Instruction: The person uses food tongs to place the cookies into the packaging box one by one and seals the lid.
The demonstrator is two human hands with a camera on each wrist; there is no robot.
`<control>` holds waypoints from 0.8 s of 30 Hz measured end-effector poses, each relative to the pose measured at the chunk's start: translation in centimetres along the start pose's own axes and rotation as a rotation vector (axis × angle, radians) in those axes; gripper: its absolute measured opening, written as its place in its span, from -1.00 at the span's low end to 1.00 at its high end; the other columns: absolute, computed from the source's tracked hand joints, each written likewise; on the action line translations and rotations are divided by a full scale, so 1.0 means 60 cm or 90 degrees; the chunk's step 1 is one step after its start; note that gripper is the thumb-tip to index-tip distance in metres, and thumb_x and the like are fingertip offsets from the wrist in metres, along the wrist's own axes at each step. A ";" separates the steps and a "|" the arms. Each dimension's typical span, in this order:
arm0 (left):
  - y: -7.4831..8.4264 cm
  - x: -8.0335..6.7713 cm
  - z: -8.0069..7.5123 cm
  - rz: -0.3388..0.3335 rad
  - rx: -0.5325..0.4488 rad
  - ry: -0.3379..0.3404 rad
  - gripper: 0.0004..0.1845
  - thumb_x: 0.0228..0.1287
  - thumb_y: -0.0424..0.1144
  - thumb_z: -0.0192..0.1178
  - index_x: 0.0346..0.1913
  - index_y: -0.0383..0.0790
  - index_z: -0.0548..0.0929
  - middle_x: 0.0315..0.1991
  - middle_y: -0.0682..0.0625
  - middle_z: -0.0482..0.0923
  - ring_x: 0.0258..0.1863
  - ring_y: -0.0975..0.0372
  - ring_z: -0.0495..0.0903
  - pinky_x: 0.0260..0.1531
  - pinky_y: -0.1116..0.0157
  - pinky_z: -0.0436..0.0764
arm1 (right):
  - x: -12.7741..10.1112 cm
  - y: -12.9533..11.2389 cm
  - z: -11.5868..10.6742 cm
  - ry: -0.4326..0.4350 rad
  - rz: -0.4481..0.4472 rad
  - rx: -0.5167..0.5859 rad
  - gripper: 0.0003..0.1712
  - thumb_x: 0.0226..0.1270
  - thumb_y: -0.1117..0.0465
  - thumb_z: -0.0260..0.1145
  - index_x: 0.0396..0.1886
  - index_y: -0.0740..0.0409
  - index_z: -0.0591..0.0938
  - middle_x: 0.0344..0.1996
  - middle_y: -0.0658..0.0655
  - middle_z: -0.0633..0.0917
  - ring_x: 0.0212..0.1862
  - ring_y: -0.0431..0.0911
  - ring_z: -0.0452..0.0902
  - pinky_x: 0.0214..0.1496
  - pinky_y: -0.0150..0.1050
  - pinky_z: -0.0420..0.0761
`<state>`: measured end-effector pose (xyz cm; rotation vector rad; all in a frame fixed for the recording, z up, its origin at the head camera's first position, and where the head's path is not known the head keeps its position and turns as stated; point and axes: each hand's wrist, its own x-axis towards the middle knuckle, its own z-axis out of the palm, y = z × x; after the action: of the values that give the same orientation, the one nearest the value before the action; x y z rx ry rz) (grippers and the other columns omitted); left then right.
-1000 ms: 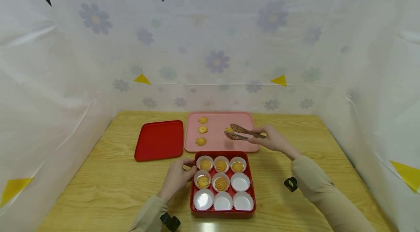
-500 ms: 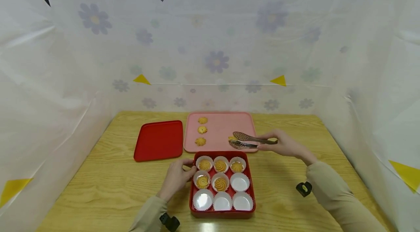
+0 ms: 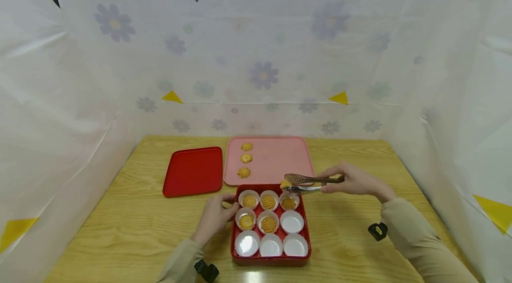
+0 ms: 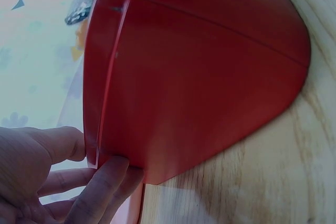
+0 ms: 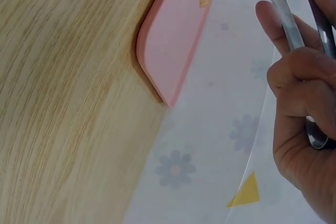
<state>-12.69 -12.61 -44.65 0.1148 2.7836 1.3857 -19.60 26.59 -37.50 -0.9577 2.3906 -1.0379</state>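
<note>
My left hand (image 3: 215, 217) holds the upper left corner of a red box (image 3: 272, 262). In the left wrist view, the left hand's (image 4: 58, 177) thumb is at the rim and its fingers touch the outer wall. White paper cups (image 3: 292, 221) fill the box in rows; several hold piped cookies (image 3: 269, 224), and the others are bare. My right hand (image 3: 356, 180) grips metal tongs (image 3: 298, 179) with perforated tips. Between those tips a small yellow cookie (image 3: 286, 183) is pinched, above the box's far right cup. Curled fingers of the right hand (image 5: 304, 93) wrap the tongs (image 5: 287, 19) in the right wrist view.
Behind the box lies a pink tray (image 3: 276, 158) with three cookies (image 3: 246, 158) in a column on its left side. A flat red lid-like tray (image 3: 194, 172) lies left of it. White flowered sheets (image 3: 264, 74) enclose the wooden table (image 3: 120, 225) at the back and sides.
The tongs have come from over the pink tray towards me, taking a cookie off it to the box's far right corner. My left hand stays at the box.
</note>
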 end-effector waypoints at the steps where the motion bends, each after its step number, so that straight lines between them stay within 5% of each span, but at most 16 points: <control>1: 0.000 0.000 0.000 0.000 0.000 0.000 -0.73 0.22 -0.33 0.31 -0.03 -0.37 0.74 -0.16 -0.16 0.76 -0.38 0.24 0.65 -0.39 0.37 0.61 | -0.001 0.000 0.000 -0.011 -0.001 0.004 -0.58 0.39 0.10 0.35 0.17 0.17 0.68 -0.06 0.17 0.79 -0.26 -0.29 0.64 -0.23 -0.33 0.66; 8: 0.001 0.000 -0.001 0.001 -0.007 -0.003 -0.73 0.23 -0.35 0.31 -0.03 -0.38 0.74 -0.16 -0.16 0.76 -0.38 0.23 0.65 -0.41 0.39 0.60 | -0.002 -0.005 -0.002 -0.075 -0.034 0.001 -0.62 0.39 0.10 0.35 0.16 0.07 0.69 -0.26 -0.04 0.77 -0.46 -0.40 0.34 -0.42 -0.41 0.46; 24: 0.001 0.001 -0.001 -0.002 -0.014 -0.005 -0.73 0.22 -0.34 0.31 -0.04 -0.37 0.75 -0.15 -0.16 0.76 -0.41 0.27 0.64 -0.42 0.39 0.60 | 0.009 -0.025 0.002 -0.154 -0.050 -0.029 -0.71 0.35 0.11 0.39 0.04 0.02 0.74 -0.34 -0.08 0.74 -0.56 -0.44 0.17 -0.53 -0.49 0.30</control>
<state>-12.72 -12.62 -44.57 0.1150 2.7611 1.4113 -19.22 25.40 -36.48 -1.1320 2.2026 -0.8438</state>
